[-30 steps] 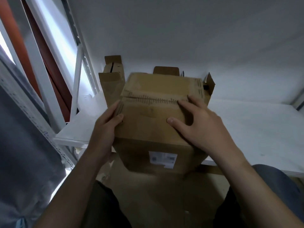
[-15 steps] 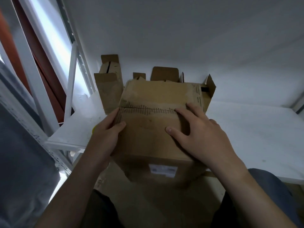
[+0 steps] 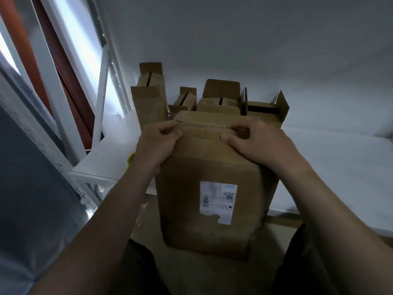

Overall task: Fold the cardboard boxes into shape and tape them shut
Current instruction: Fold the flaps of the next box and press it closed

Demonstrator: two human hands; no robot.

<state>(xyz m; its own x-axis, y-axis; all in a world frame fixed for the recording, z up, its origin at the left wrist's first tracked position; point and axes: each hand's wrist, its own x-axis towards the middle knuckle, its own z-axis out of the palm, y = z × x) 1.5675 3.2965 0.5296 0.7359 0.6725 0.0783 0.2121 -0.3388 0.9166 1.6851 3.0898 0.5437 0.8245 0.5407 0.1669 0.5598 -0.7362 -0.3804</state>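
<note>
A tall brown box (image 3: 212, 167) fills the centre of the view, standing on its end close in front of the person, its base near 6 o'clock and its top near 12; the long axis runs upright, tipped a little away from the viewer; the face with a white label (image 3: 218, 201) points at the person. The top flaps are folded down and meet in a seam (image 3: 204, 125) that runs from 9 to 3 o'clock; no tape shows on it. The left hand (image 3: 157, 143) sits at the seam's 9 o'clock end, fingers curled and pinching the flap edge; the right hand (image 3: 259, 143) sits at the 3 o'clock end, fingers hooked into the seam, thumb flat on the near flap. The cardboard looks worn and soft at the corners, so it is probably light, stiff along the panels but springy at the flaps; best held by the top edges or flat on the flaps, pressing both down while tape goes on. At 12 o'clock open boxes (image 3: 148, 103) stand on a white shelf (image 3: 340, 162); at 9 o'clock, just behind the left wrist, peeks a yellow roll (image 3: 131, 159), likely tape.
</note>
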